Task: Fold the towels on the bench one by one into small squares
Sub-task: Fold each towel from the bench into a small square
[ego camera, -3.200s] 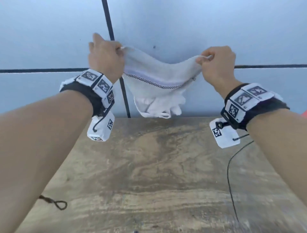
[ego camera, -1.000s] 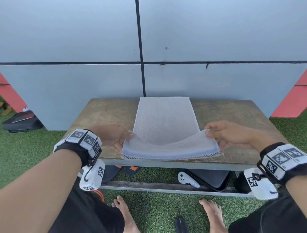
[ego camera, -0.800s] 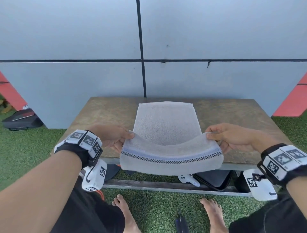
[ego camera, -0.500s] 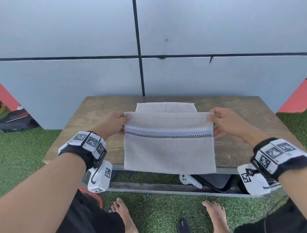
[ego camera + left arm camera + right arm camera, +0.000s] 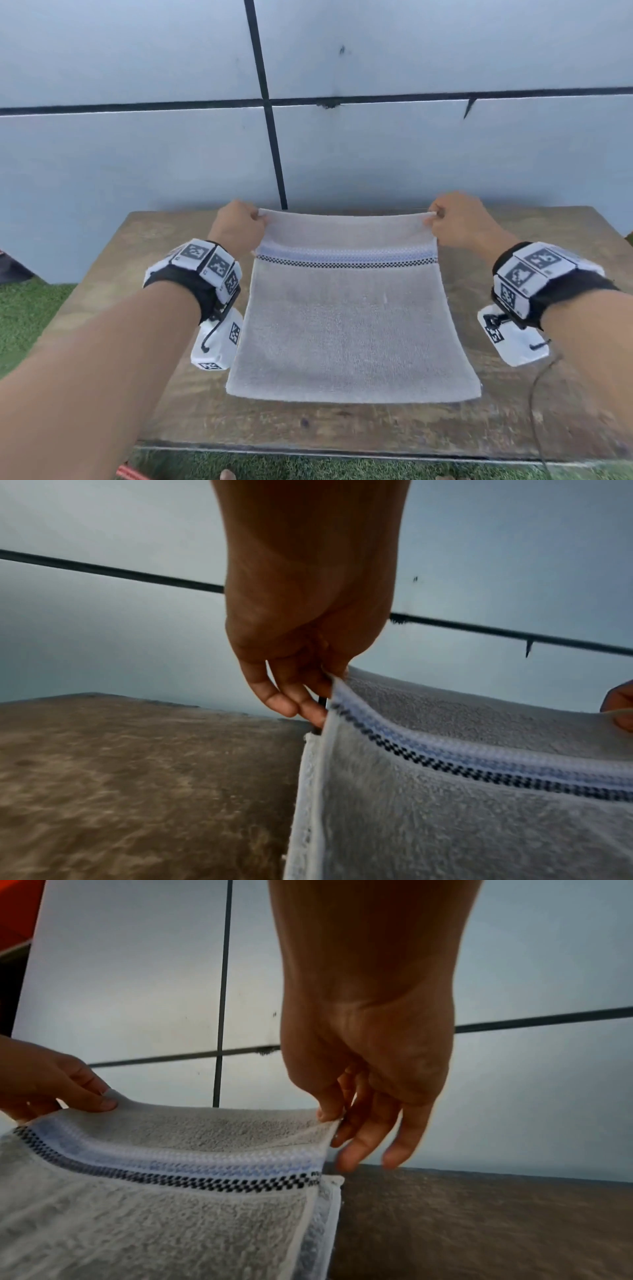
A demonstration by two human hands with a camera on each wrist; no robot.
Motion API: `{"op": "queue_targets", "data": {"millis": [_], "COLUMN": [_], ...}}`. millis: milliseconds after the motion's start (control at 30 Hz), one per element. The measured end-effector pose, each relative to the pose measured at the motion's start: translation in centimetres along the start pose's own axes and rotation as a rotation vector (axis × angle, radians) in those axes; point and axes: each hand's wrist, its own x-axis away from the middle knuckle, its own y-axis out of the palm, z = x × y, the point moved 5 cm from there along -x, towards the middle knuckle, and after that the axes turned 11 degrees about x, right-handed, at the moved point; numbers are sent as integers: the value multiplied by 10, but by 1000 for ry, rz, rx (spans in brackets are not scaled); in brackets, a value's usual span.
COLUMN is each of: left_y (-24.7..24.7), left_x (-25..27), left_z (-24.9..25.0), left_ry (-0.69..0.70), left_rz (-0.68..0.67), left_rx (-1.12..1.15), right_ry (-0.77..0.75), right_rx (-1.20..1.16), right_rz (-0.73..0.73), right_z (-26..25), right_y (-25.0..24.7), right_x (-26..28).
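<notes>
A white towel (image 5: 349, 325) with a blue and black checked band lies doubled over on the wooden bench (image 5: 513, 411). Its upper layer reaches the far edge, still lifted a little there. My left hand (image 5: 239, 222) pinches the far left corner (image 5: 330, 680) of that layer. My right hand (image 5: 455, 219) pinches the far right corner (image 5: 334, 1121) between thumb and forefinger, its other fingers (image 5: 404, 1139) hanging loose. The lower layer's edge (image 5: 322, 1231) shows under the upper one along the right side.
A grey panelled wall (image 5: 376, 150) with black seams stands right behind the bench. Green artificial grass (image 5: 24, 308) lies around it. A thin black cable (image 5: 534, 404) trails over the bench's right front. Bare wood shows on both sides of the towel.
Both hands have carried the towel's near end up and over to the far edge, folding it in half. The view has moved closer over the bench.
</notes>
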Motion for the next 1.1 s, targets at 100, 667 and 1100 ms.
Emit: {"op": "queue_targets", "data": {"millis": [100, 667, 1100], "left_y": [21, 28, 23], "left_x": [-15, 23, 85], "left_z": [-14, -13, 15], "left_ry": [-36, 15, 168], "left_rz": [12, -200, -217], "left_rx": [-40, -322, -207], "right_ry": [-17, -151, -103], "right_rx": [52, -93, -101], "right_rz": [-21, -247, -173], "right_z": [0, -34, -45], "right_y": [17, 39, 42], "right_x": [-13, 34, 65]}}
